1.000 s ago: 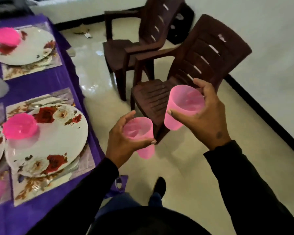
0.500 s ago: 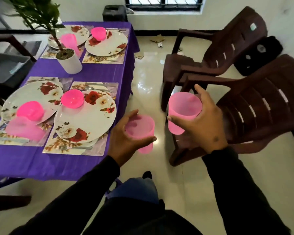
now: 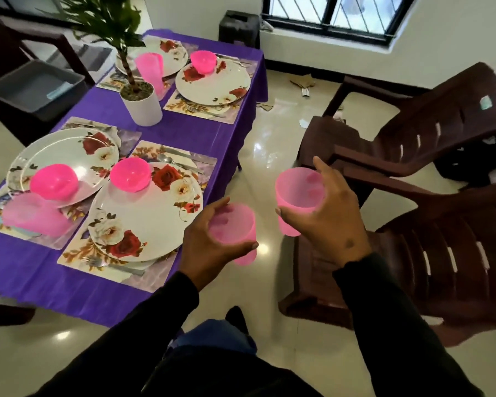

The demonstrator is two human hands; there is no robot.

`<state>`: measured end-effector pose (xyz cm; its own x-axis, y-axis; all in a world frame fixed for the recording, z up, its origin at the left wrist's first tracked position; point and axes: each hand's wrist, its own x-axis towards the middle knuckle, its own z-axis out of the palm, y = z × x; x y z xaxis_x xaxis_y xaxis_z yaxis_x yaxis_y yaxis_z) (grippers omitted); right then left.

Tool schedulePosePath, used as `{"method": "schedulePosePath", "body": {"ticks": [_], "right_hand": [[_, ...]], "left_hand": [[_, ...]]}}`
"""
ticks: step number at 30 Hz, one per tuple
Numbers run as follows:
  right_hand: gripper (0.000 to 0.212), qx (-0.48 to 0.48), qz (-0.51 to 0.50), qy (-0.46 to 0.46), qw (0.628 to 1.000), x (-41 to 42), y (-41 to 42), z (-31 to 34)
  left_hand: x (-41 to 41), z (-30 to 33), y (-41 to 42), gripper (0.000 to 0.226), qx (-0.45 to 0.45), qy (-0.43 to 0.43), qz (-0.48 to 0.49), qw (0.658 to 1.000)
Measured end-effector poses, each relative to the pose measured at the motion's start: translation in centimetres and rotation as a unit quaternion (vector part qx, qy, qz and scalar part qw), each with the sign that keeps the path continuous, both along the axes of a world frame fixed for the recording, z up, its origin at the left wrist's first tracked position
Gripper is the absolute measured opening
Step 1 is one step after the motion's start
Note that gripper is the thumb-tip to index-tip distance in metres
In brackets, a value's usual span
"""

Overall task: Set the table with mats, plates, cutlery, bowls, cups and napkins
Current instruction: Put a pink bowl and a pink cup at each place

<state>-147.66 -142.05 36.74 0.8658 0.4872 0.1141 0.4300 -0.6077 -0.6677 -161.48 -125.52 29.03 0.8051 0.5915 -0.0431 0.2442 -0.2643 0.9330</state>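
Purple tabletop (image 3: 184, 133) sits left. Both hands hover over the floor beside it, palms inward: left hand (image 3: 209, 242) grips a pink cup (image 3: 235, 227), right hand (image 3: 332, 219) grips another cup (image 3: 298, 193), held higher.

Bowls (image 3: 130, 174) on plates (image 3: 145, 213) on mats (image 3: 78, 255) — chairs (image 3: 430, 138) right of table (image 3: 184, 130)

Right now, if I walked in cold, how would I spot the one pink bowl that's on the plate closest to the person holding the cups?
Start at the purple-clothed table and find the white potted plant in its middle. Come toward the person to the flowered plate beside the left hand. The bowl sits upside down on that plate's far edge, just below a spoon; its near twin lies on the plate further left.
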Motion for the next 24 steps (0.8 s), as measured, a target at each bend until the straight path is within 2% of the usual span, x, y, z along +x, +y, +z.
{"method": "schedulePosePath", "body": {"ticks": [7,16,24], "right_hand": [[0.093,-0.011,0.07,0.002,0.998,4.9,7.0,-0.1],[0.095,-0.048,0.236,-0.003,0.97,8.1,21.0,-1.0],[0.089,-0.01,0.342,0.006,0.94,11.5,35.4,-3.2]], "left_hand": [[3.3,0.5,4.4,0.091,0.01,-0.007,0.049,0.999],[3.1,1.0,10.6,0.087,-0.024,-0.069,0.246,0.967],[5.0,-0.6,14.9,0.086,-0.016,-0.026,0.341,0.94]]}}
